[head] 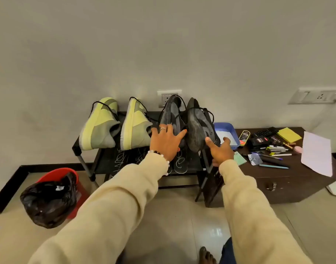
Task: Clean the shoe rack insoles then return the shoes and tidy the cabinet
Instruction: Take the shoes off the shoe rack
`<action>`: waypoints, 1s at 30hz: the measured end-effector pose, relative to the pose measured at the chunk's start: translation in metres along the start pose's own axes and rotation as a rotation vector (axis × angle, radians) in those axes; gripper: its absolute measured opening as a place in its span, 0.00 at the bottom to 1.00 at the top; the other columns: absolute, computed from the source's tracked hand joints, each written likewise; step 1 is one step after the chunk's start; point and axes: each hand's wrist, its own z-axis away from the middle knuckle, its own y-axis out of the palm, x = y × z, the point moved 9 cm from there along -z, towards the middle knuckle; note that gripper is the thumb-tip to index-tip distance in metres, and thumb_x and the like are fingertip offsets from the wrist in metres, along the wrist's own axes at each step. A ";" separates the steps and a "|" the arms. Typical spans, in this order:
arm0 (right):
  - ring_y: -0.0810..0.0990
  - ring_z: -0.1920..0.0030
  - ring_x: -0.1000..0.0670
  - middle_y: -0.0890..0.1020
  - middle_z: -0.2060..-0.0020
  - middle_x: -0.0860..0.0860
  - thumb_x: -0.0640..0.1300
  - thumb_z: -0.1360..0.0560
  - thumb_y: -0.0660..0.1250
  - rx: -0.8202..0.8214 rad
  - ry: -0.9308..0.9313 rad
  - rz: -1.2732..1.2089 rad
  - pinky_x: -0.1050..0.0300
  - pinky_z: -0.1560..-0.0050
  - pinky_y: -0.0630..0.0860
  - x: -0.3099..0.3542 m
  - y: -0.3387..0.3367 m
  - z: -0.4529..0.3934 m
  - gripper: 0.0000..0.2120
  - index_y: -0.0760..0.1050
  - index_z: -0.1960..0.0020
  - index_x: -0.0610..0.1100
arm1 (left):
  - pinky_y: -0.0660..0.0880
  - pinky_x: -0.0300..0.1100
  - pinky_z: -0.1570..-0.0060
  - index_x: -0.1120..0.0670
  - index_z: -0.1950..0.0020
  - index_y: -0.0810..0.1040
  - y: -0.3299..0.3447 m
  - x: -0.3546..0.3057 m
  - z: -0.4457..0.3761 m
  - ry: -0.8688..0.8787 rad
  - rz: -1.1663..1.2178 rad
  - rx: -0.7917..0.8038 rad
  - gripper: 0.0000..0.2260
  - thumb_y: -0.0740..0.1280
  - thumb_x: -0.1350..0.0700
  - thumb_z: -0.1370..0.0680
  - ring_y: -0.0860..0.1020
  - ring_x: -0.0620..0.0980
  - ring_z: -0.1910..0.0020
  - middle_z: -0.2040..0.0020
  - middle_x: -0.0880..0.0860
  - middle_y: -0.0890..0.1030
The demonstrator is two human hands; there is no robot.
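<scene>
A black shoe rack (87, 149) stands against the wall. Two yellow-green sneakers (100, 126) (134, 126) lean toe-up on its left half. Two dusty black shoes (171, 113) (196, 126) lean on its right half. My left hand (166, 141) is spread flat, its fingers touching the heel of the left black shoe. My right hand (220, 149) reaches to the lower heel of the right black shoe, thumb and fingers around its edge. Flat insoles (179, 162) with scribble marks lie on the shelf below my hands.
A red bin (58, 175) lined with a black bag stands on the floor at left. A low dark cabinet (287, 178) at right carries a blue tray (227, 128), shoe polish, pens, a yellow pad and white paper. My bare foot (206, 256) shows at the bottom.
</scene>
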 end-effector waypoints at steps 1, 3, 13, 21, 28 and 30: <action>0.70 0.35 0.34 0.65 0.29 0.42 0.61 0.28 0.68 0.037 0.021 -0.025 0.37 0.40 0.74 0.000 0.003 -0.006 0.38 0.52 0.25 0.54 | 0.65 0.61 0.36 0.41 0.23 0.52 0.003 -0.003 -0.005 -0.005 -0.050 0.039 0.31 0.62 0.41 0.22 0.62 0.65 0.29 0.28 0.61 0.63; 0.77 0.43 0.37 0.69 0.31 0.44 0.60 0.28 0.68 0.140 0.037 -0.074 0.43 0.50 0.79 0.002 0.012 -0.017 0.37 0.54 0.26 0.57 | 0.66 0.62 0.37 0.43 0.24 0.58 0.008 -0.006 -0.014 -0.027 -0.090 0.029 0.27 0.63 0.43 0.22 0.63 0.68 0.31 0.29 0.64 0.62; 0.81 0.48 0.38 0.76 0.38 0.41 0.45 0.34 0.78 0.301 0.158 -0.472 0.38 0.52 0.80 0.001 0.022 -0.038 0.41 0.62 0.27 0.42 | 0.73 0.69 0.47 0.59 0.41 0.73 0.012 -0.024 -0.028 -0.050 -0.224 0.054 0.10 0.56 0.62 0.18 0.68 0.79 0.41 0.35 0.72 0.65; 0.81 0.48 0.40 0.80 0.44 0.42 0.46 0.40 0.81 0.122 0.007 -0.188 0.43 0.60 0.83 0.048 0.008 -0.017 0.33 0.74 0.40 0.38 | 0.78 0.50 0.62 0.60 0.43 0.73 -0.009 0.008 -0.025 -0.089 0.047 0.029 0.15 0.71 0.56 0.25 0.76 0.66 0.45 0.34 0.65 0.66; 0.80 0.46 0.40 0.81 0.46 0.42 0.50 0.38 0.80 -0.089 -0.156 0.035 0.41 0.48 0.79 0.070 -0.028 0.021 0.31 0.75 0.41 0.38 | 0.77 0.50 0.47 0.58 0.43 0.69 -0.030 0.023 -0.002 -0.232 0.494 -0.062 0.22 0.73 0.48 0.27 0.76 0.61 0.46 0.34 0.60 0.64; 0.79 0.46 0.40 0.81 0.46 0.42 0.52 0.38 0.80 -0.161 -0.203 0.083 0.41 0.46 0.78 0.073 -0.043 0.039 0.31 0.75 0.41 0.38 | 0.76 0.49 0.45 0.57 0.45 0.70 -0.036 0.022 0.010 -0.253 0.640 -0.098 0.21 0.75 0.48 0.29 0.75 0.59 0.46 0.36 0.59 0.67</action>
